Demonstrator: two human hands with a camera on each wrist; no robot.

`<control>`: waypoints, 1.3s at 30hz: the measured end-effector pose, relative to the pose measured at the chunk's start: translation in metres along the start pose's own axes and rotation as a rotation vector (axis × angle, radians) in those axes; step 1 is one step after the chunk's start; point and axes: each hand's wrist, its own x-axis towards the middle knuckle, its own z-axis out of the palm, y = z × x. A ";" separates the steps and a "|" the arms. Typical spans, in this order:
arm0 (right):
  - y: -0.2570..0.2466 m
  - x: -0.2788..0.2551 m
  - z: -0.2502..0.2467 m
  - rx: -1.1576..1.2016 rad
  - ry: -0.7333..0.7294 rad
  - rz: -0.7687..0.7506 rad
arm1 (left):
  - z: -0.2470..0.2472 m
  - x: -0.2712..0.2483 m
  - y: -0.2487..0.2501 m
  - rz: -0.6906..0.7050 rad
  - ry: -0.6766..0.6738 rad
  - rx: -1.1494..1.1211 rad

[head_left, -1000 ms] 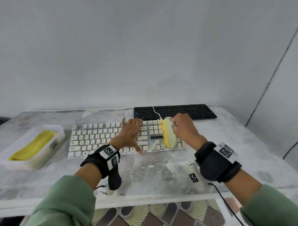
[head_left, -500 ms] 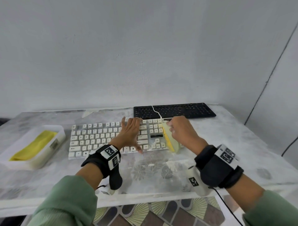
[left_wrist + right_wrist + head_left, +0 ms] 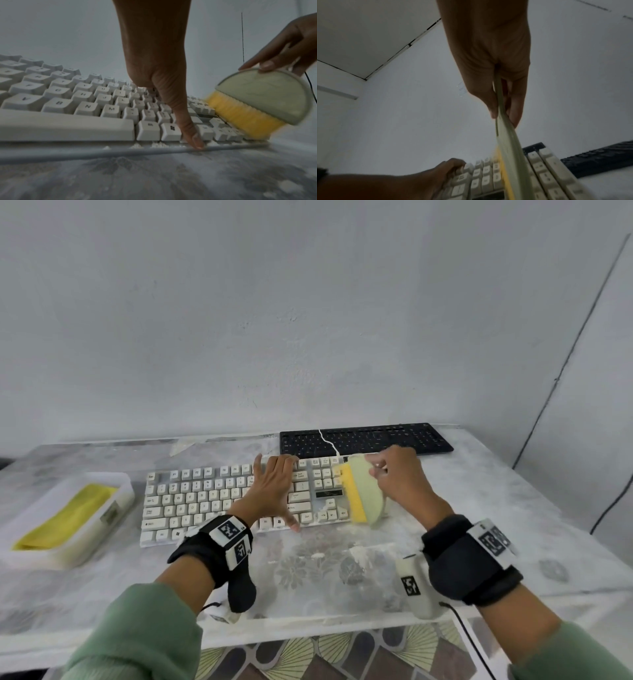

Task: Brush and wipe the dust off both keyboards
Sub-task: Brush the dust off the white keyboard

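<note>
The white keyboard (image 3: pixel 219 501) lies flat along the near middle of the dusty desk (image 3: pixel 479 508), and the black keyboard (image 3: pixel 366 438) sits just behind its right end, up against the wall. A thin white cable (image 3: pixel 329 444) runs across the black one's keys.

The left hand (image 3: pixel 274 491) is spread flat on the white keyboard, fingers straight and pressed over the keys near the right of the main block. From the left wrist view the thumb (image 3: pixel 188 127) reaches down over the bottom row, and its tip touches the front lip of the board. Small clumps of white dust (image 3: pixel 157 145) sit along that lip.

The right hand (image 3: pixel 400 477) pinches a brush (image 3: pixel 364 494), a pale green half-round handle with a strip of yellow bristles (image 3: pixel 354 498) along its straight edge. In the right wrist view the thumb and fingers (image 3: pixel 516 108) clamp the thin handle from both sides. The bristles are down on the right section of the white keyboard, by the arrow and navigation keys, and they look blurred.

More white powder (image 3: pixel 363 551) lies on the desk in front of the keyboard. At the left end of the desk stands a white tray (image 3: pixel 113 508) with a folded yellow cloth (image 3: pixel 65 518) lying inside it, well apart from both hands. Both wrists wear black bands with printed markers, and green sleeves (image 3: pixel 137 635) cover the forearms.
</note>
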 end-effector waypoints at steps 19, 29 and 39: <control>0.000 -0.019 0.014 -0.074 -0.174 -0.099 | -0.003 -0.002 0.002 -0.005 -0.017 -0.002; -0.017 -0.009 0.008 -0.180 -0.302 -0.199 | -0.004 -0.005 0.002 -0.005 -0.004 -0.018; -0.022 -0.001 -0.006 -0.344 -0.319 -0.208 | -0.003 -0.004 0.002 0.002 -0.015 -0.029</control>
